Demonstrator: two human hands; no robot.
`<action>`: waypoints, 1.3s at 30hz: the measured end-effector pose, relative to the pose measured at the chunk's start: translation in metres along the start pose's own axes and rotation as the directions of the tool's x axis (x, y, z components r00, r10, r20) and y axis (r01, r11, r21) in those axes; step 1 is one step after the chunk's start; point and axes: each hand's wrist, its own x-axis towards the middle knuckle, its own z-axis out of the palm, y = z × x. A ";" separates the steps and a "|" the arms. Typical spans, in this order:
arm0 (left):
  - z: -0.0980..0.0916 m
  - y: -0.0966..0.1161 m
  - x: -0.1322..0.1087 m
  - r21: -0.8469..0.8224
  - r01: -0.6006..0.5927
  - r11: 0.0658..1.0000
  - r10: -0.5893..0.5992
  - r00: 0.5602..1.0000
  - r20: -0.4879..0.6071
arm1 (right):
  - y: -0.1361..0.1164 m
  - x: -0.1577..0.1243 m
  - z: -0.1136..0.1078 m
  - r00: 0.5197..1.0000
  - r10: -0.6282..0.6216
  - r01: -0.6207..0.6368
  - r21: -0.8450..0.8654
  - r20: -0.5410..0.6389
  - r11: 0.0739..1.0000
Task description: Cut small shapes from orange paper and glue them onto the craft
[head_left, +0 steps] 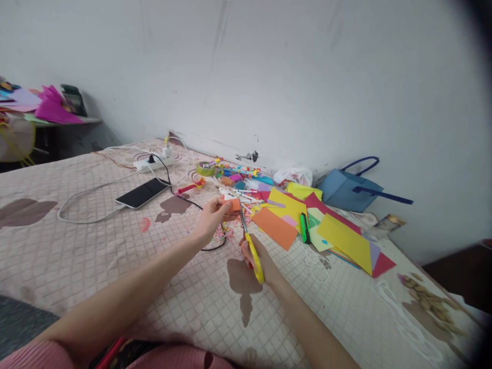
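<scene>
Near the middle of the head view, my left hand (213, 218) pinches a small piece of orange paper (232, 204) between thumb and fingers. My right hand (261, 256) is closed round the handles of a pair of scissors with yellow on them (254, 259). The scissor blades point up and away, at the right edge of the orange piece. Small colourful paper scraps (226, 231) lie on the cloth beneath and beside my hands. A larger orange sheet (275, 227) lies to the right of the blades.
Yellow sheets (345, 241), a green cutter (305, 228) and white string (317, 264) lie right. A blue bag (348, 189) leans by the wall. On the left are a phone (142, 193) with a cable and a power strip (154, 163). Green tape (205, 168) sits farther back.
</scene>
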 end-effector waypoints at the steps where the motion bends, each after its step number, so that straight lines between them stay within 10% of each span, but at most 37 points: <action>1: 0.000 0.000 0.000 -0.002 -0.001 1.000 0.001 1.000 0.001 | 0.000 0.000 0.000 1.000 0.003 -0.003 0.005 0.000 1.000; 39: 0.000 -0.001 0.000 -0.017 0.008 1.000 -0.008 1.000 -0.009 | 0.022 0.003 0.007 0.994 0.111 -0.108 0.118 -0.013 0.987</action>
